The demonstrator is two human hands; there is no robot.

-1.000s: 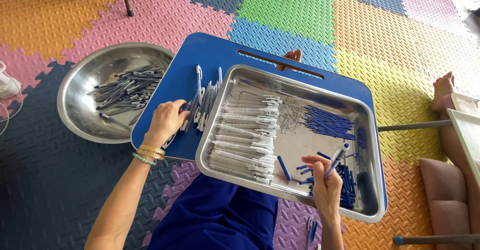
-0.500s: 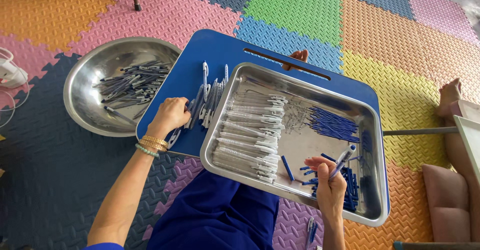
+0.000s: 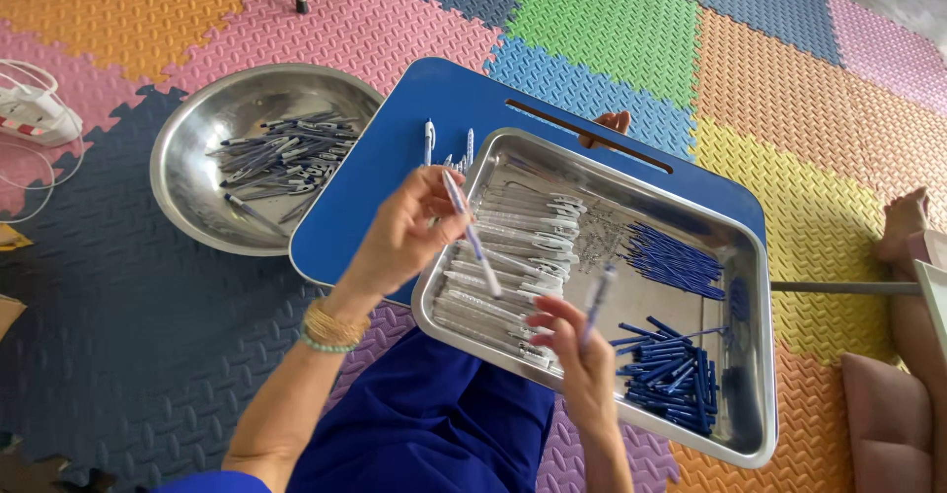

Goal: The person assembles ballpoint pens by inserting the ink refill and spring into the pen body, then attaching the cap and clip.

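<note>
A blue lap desk [image 3: 395, 173] lies over the person's knees, with a steel tray [image 3: 755, 394] resting on its right half. To the desk's left, on the floor mats, sits a round steel bowl [image 3: 187, 173] of finished pens. Above the tray's near-left part, the left hand [image 3: 409, 232] pinches a pen barrel [image 3: 472, 237], while the right hand [image 3: 582, 355] grips a blue pen piece [image 3: 598, 296] upright, just beside the barrel's lower end.

Both hands have risen, left hand [image 3: 409, 232] now holding a pen barrel [image 3: 472, 234].
</note>
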